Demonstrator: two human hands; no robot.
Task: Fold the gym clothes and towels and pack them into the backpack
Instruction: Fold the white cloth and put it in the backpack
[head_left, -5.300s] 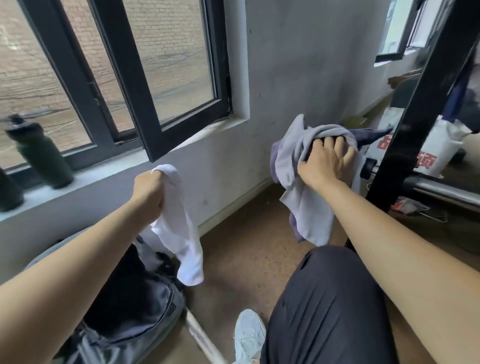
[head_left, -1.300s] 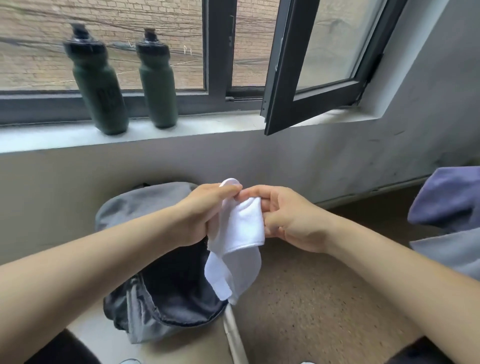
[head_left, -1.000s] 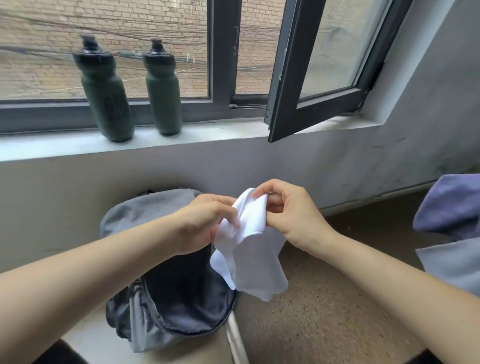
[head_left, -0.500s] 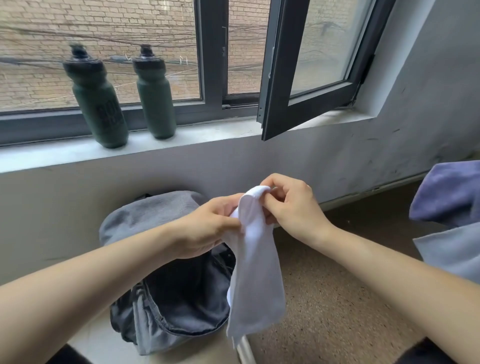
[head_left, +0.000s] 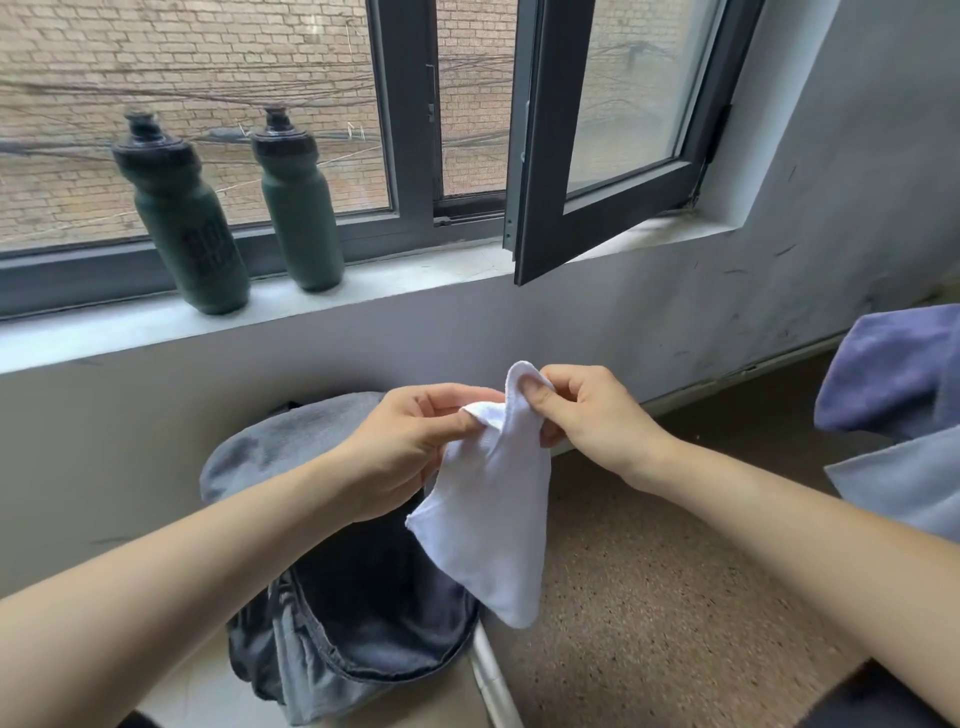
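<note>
A small white cloth (head_left: 493, 519) hangs in front of me, pinched at its top edge by both hands. My left hand (head_left: 405, 447) pinches the left part of the top edge between thumb and fingers. My right hand (head_left: 587, 415) pinches the raised right corner. Below the cloth an open grey backpack (head_left: 291, 447) stands against the wall, its dark inside showing. A purple and grey garment (head_left: 898, 410) lies at the right edge.
Two dark green bottles (head_left: 187, 218) (head_left: 298, 202) stand on the window sill (head_left: 395, 275). An open window sash (head_left: 597, 156) juts inward above the sill. A speckled brown floor (head_left: 649, 597) spreads to the right of a white bench edge (head_left: 493, 680).
The cloth has been shifted between my fingers over the last second, spreading wider under the top edge. Earlier my right hand held the purple garment, which now lies at the right.
</note>
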